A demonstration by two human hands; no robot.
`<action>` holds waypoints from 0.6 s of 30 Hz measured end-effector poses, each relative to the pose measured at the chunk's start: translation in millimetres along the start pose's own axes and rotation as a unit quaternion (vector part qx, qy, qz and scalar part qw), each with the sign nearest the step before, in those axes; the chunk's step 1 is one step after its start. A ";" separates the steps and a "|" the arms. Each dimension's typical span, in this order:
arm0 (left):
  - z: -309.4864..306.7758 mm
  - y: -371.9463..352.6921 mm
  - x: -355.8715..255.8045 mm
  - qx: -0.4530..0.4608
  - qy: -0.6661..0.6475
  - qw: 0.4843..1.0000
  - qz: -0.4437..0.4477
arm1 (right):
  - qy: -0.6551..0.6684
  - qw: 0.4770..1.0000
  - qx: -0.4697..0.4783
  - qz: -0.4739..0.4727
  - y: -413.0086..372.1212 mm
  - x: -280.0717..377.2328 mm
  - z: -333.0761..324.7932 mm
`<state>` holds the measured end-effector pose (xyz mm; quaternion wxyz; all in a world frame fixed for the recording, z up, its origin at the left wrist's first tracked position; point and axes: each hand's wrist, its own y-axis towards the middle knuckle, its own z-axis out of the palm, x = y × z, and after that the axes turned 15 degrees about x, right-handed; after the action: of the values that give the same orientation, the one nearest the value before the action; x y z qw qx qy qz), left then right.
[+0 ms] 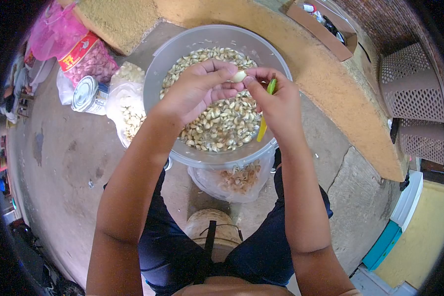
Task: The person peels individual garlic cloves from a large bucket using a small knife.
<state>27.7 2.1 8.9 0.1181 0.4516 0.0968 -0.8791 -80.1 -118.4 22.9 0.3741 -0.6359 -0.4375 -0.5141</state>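
Above a wide grey tub (pixel 155 74) full of garlic cloves (pixel 217 126), my two hands meet. My left hand (pixel 202 89) pinches a pale garlic clove (pixel 239 76) between thumb and fingers. From the other side, the thumb and forefinger of my right hand (pixel 276 98) touch the same clove. Tucked in the right fingers is a slim green and yellow tool (pixel 263 126), which looks like a small knife; its blade does not show. The cloves in the tub seem to lie partly in water.
Left of the tub stand a clear bag of cloves (pixel 131 121), a large can (pixel 86 93) and a pink mesh sack (pixel 91 61). A plastic bag of skins (pixel 241 180) sits below the tub. A cardboard box (pixel 325 29) rests on the ledge behind; perforated grey plastic (pixel 412 81) is at right.
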 end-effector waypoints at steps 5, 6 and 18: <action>2.5 2.4 6.9 -0.016 0.012 1.000 0.003 | 0.009 0.999 -0.028 0.016 -0.5 0.8 2.1; 2.9 2.9 7.9 -0.011 0.009 1.000 0.005 | 0.007 0.999 -0.031 0.023 -0.9 1.2 2.0; 3.7 4.3 12.8 -0.007 -0.135 0.991 0.018 | 0.010 0.999 -0.030 0.028 1.6 -7.1 2.6</action>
<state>18.8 -4.6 0.3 0.1494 0.3299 0.0782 -0.9288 -78.4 -117.7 15.4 0.3732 -0.6539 -0.4000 -0.5227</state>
